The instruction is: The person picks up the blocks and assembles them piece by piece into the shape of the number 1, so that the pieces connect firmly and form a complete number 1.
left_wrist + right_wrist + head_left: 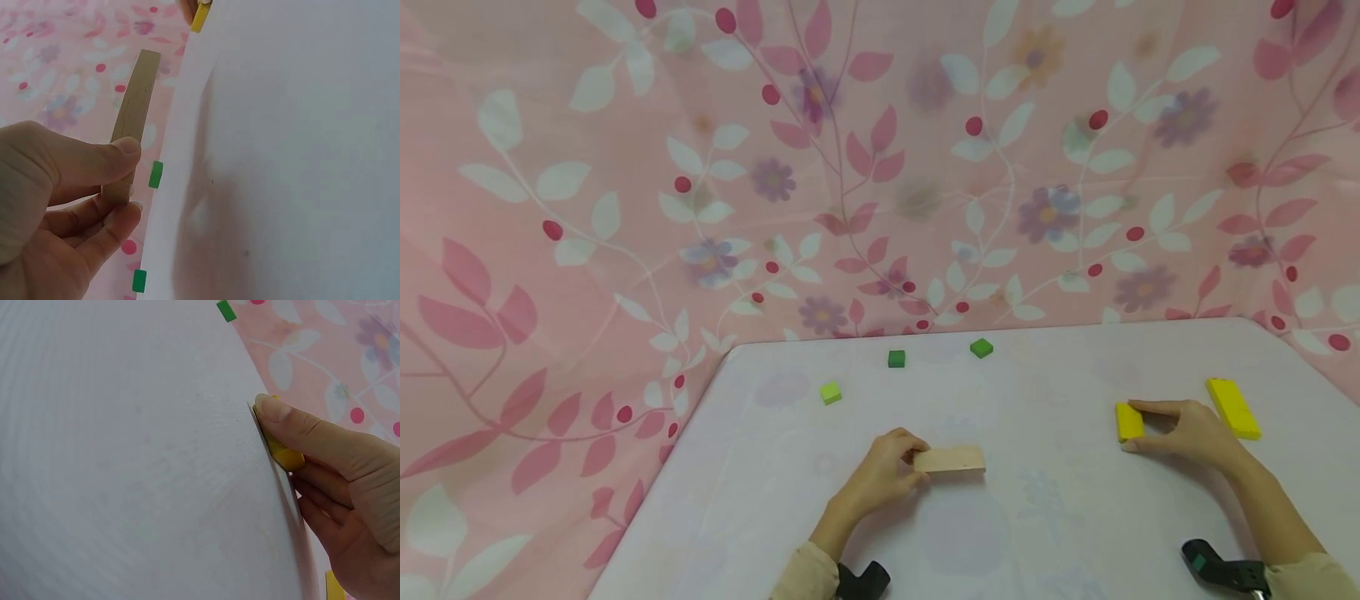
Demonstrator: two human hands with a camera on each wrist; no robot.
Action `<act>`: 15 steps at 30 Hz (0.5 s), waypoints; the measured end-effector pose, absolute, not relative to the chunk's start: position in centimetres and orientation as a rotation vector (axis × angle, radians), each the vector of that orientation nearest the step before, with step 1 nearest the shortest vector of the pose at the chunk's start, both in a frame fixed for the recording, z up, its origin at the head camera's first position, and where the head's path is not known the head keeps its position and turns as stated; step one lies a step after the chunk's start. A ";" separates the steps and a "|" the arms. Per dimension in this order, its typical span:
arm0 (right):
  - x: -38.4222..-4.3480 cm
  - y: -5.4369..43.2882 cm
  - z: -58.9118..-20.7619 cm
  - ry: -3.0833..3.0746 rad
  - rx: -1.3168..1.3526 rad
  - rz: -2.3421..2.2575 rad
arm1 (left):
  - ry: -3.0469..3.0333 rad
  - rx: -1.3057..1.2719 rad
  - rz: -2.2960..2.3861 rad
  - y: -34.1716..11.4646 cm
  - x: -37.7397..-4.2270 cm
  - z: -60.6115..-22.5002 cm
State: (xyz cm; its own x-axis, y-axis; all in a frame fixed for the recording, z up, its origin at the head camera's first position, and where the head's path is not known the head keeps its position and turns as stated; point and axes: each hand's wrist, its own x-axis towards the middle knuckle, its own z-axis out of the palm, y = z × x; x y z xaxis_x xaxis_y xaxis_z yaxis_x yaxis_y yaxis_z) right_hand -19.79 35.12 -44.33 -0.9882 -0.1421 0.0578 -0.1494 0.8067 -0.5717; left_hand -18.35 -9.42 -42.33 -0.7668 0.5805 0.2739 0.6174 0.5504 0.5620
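Near the middle of the white table, my left hand [883,475] pinches one end of a flat, plain wooden block [951,459]. In the left wrist view that wooden block [139,94] sticks out past the thumb and fingertips, seemingly raised off the tabletop. Farther right, my right hand [1202,437] grips a small yellow block [1129,422] between thumb and fingers, down at the table surface. The right wrist view shows the thumb along the yellow block [286,455], covering part of it. A longer yellow block [1234,409] lies just beyond the right hand.
Toward the back of the white table [1037,517] lie a light green block [831,392], a dark green block [897,358] and another green block [981,348]. A pink floral cloth [880,167] hangs behind the far edge. Black wrist devices [1221,571] sit by both sleeves.
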 end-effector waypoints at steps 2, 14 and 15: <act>-19.8 35.2 -44.4 -2.973 0.239 0.950 | -2.725 -1.050 -1.017 -9.1 -18.3 -42.4; -19.8 35.2 -44.6 -2.974 0.228 0.956 | -2.730 -1.065 -1.016 -7.8 -18.0 -42.7; -19.8 35.2 -44.6 -2.977 0.226 0.955 | -2.733 -1.066 -1.016 -7.8 -18.0 -42.7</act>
State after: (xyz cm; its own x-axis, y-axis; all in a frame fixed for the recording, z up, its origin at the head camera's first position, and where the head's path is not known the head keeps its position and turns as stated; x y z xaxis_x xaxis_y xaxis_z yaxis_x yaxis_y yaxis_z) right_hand -19.84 35.18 -44.58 -0.9896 -0.1346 0.0509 -0.1391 0.8040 -0.5781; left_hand -17.95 -7.76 -42.71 -0.7636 0.5921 0.2576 0.6165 0.5500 0.5633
